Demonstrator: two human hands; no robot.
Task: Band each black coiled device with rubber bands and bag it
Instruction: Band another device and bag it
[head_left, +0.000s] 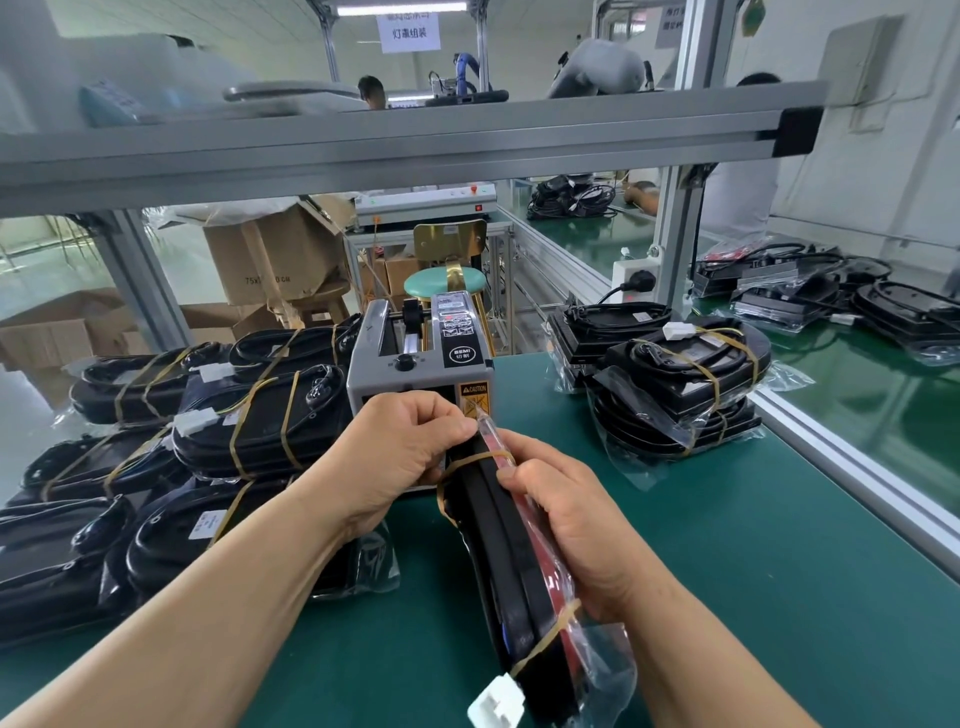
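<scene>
A black coiled device stands on edge on the green mat in front of me, with tan rubber bands around both ends and a white connector at its near end. A clear plastic bag with a red strip lies against its right side. My left hand pinches the bag's top edge at the device's far end. My right hand grips the bag and the device from the right.
A grey tape dispenser stands just behind my hands. Banded black devices are heaped on the left, and bagged ones are stacked on the right. An aluminium frame rail borders the mat on the right.
</scene>
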